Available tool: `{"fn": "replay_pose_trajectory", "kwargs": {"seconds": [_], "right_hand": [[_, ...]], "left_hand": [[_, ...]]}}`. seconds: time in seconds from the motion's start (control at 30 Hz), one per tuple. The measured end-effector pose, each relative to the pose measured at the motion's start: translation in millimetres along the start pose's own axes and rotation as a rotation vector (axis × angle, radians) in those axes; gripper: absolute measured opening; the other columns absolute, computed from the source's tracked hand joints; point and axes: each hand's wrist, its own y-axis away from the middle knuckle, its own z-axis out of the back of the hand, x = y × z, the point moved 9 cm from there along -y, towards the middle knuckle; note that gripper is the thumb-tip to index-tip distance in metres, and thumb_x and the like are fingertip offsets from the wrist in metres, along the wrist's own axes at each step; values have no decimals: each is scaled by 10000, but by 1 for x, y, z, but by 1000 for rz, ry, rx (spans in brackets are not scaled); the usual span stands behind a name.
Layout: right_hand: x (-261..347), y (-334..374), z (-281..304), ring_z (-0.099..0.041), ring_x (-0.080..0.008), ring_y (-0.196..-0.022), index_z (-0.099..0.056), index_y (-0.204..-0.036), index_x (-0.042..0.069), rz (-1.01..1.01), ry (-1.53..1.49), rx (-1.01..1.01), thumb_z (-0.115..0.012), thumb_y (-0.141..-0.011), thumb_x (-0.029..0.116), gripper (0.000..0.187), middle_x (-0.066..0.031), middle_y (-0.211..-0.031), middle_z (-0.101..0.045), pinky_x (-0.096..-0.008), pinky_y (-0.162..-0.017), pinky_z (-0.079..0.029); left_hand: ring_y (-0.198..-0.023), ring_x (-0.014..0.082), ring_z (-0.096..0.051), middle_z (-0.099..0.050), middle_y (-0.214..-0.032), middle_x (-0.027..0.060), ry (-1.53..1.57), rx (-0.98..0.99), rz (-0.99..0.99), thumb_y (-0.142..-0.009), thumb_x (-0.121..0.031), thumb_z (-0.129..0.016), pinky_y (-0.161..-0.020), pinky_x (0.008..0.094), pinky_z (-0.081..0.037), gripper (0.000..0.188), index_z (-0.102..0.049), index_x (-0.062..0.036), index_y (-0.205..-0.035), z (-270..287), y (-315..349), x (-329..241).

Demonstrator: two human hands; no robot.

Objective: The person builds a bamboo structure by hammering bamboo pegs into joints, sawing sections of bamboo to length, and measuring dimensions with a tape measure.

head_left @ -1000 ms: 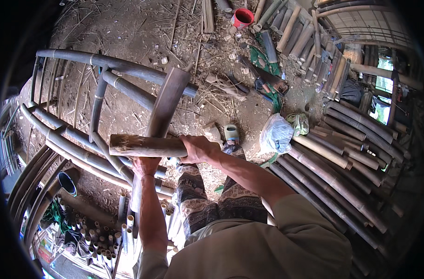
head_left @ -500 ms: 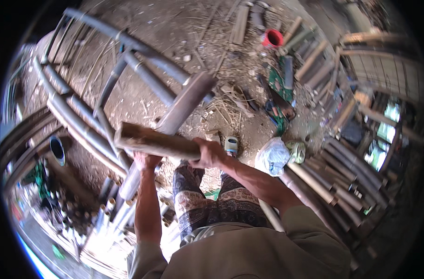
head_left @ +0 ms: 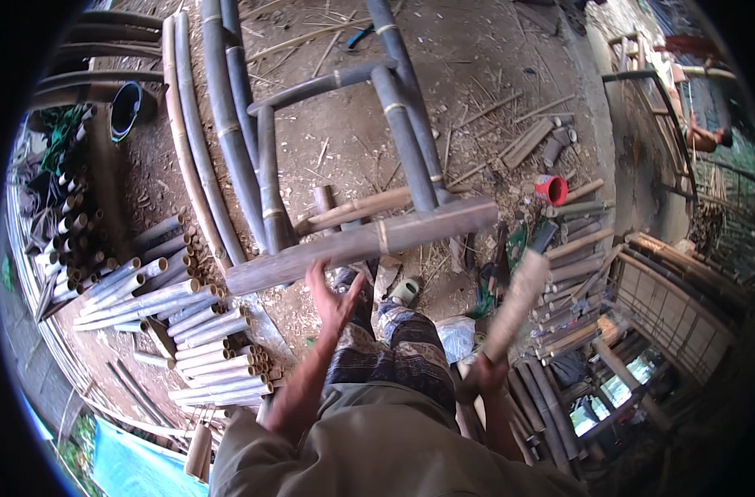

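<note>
My right hand [head_left: 482, 377], low on the right, is wrapped round the lower end of a thick wooden club [head_left: 516, 306]. The club points up and away, blurred by motion. My left hand [head_left: 334, 296] holds nothing, with its fingers spread, just on the near side of a thick bamboo crosspiece [head_left: 328, 251]. Whether its fingertips touch the bamboo I cannot tell. That crosspiece lies across the near end of a dark bamboo frame [head_left: 406, 137], whose poles run away from me.
Cut bamboo tubes [head_left: 220, 360] are stacked at left; more bamboo lengths [head_left: 580, 248] lie at right. A red bucket [head_left: 551, 190] and a plastic bag [head_left: 456, 338] sit on the right. A dark bucket [head_left: 126, 112] stands far left. Another person [head_left: 707, 137] shows at far right.
My left hand has let go of the wooden club. The right hand has carried it to the right and turned it upward. The view has swung round, so the frame shows straight ahead.
</note>
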Motion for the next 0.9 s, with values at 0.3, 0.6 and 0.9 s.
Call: {"fn": "replay_pose_trajectory", "kwargs": {"seconds": [0.3,0.6,0.9], "right_hand": [[-121,74,66,-625,-269,-626,-540,-1046,-39,-1103,-359,-218,-735,-776,313,484,-129,-821,-596,-421,-607,-561],[-89,43,22,-621,-240,-638,-583,-1077,15,-1022,-399,93,-724,-784,339,459,-98,-768,-595,-384,-601,-546],[41,-51,-10,-615,-203,-890,-548,-1109,-50,-155,60,221,-729,-794,169,424,-119,-998,-639,-344,-787,-491]], "left_hand": [[-1241,308,-419,-451,-1347,121,1682,-290,1010,-713,-621,-708,-1094,518,-285,865,-414,-128,-1360,-36,-28,107],[-1149,288,-512,-557,-1222,88,1485,-415,1017,-743,-624,-663,-1009,515,-373,726,-513,-133,-1256,11,-32,127],[-991,310,-613,-587,-1202,139,1289,-714,1219,-678,-593,-758,-871,481,-504,853,-509,-57,-1292,-25,-20,120]]}}
